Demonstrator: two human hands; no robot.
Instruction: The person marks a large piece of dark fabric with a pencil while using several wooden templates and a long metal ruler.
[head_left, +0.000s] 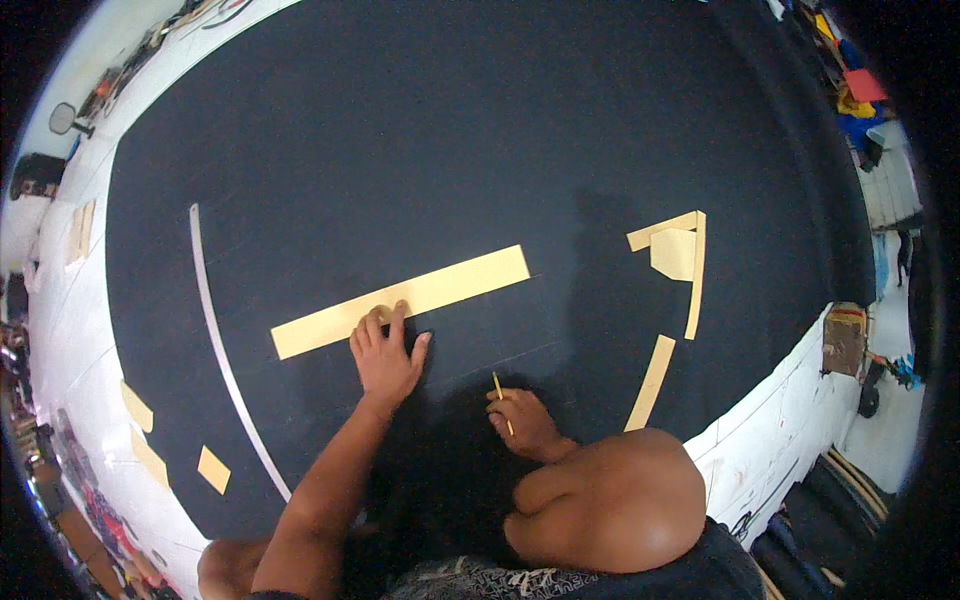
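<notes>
A long pale-yellow strip (460, 283), like card, lies slantwise on a large black sheet of cloth (480, 130). My left hand (387, 355) rests on the strip's near edge with fingers spread, pressing it near its middle. Closer to me and to the right, my right hand (527, 424) is closed around a thin yellow pencil (497, 385), its upper end pointing away from me. A faint light line runs across the cloth between the strip and the pencil. Another faint line continues from the strip's right end.
At left a long metal ruler (213, 320) lies on the cloth. Yellow pieces sit at right: a cut-cornered piece (674, 255), narrow strips (697, 290) and a short strip (651, 382). A diamond piece (213, 470) lies lower left. White floor (770, 400) borders the cloth, with a brown block (845, 338).
</notes>
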